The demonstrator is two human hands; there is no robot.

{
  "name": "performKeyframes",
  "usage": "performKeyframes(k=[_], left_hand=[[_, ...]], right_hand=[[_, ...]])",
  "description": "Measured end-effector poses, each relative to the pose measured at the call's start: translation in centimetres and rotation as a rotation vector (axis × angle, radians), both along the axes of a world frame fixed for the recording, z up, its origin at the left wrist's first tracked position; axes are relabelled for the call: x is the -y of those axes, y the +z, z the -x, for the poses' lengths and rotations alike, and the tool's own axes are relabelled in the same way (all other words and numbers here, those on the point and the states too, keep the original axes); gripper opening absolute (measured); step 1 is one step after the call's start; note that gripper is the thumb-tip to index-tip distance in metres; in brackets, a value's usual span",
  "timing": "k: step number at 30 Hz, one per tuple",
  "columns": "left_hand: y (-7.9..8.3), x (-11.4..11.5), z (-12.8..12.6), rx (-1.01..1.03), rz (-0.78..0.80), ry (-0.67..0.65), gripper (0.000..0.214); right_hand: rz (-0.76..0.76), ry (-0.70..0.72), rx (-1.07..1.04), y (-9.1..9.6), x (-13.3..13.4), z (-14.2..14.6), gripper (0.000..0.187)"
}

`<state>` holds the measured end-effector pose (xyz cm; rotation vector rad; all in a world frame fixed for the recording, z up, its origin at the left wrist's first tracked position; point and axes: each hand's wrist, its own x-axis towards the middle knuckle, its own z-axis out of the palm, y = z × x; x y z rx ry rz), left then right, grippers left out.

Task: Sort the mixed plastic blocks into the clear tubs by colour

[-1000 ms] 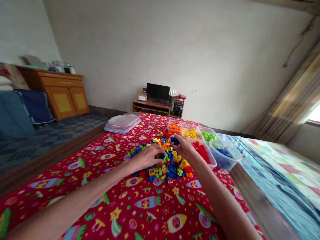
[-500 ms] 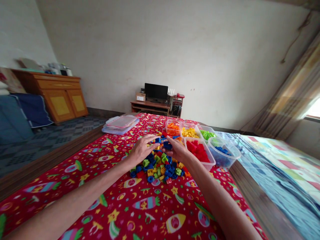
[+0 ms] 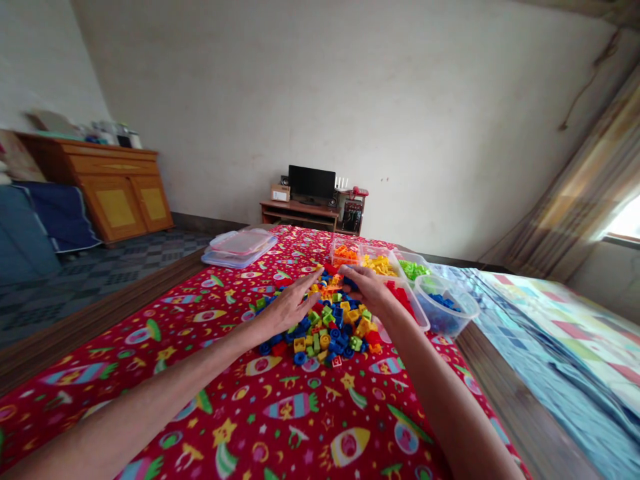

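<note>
A mixed pile of toy building blocks [image 3: 327, 337] in blue, green, yellow, red and orange lies on the red patterned cloth. Over the left part of it, my left hand [image 3: 290, 307] is open, fingers stretched toward the pile's far side, with nothing visible in its grasp. My right hand [image 3: 369, 288] curls around a dark blue block [image 3: 350, 284] at the pile's right side; the fingers partly hide it. Just beyond that hand stands a clear tub of red blocks [image 3: 400, 297], partly covered by the wrist.
Behind are clear tubs of orange blocks [image 3: 346, 255], yellow blocks [image 3: 380, 265] and green blocks [image 3: 414, 269]. A round tub [image 3: 467, 310] with blue blocks stands at the right. Stacked plastic lids [image 3: 240, 248] lie at the left. A bed [image 3: 545, 320] adjoins the table's right side.
My hands have moved apart: the left down and left, the right to the right with a blue block. The blue piece by the left fingertips no longer shows there.
</note>
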<state>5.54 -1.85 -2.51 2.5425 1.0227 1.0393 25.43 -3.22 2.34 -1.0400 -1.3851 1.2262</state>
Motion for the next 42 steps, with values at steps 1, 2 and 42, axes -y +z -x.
performKeyframes(k=[1,2,42], left_hand=[[0.0,-0.1,0.1,0.000,-0.010,0.004,0.057],[0.0,-0.2,0.1,0.001,-0.024,0.008,0.055],[-2.1,-0.5,0.5,-0.365,-0.236,-0.049,0.032]], right_hand=[[-0.083,-0.087,0.105,0.8,0.0,-1.2,0.035],[-0.167,-0.176,0.233,1.6,0.0,-2.7,0.033],[-0.380,-0.489,1.380,3.0,1.7,-3.9,0.034]])
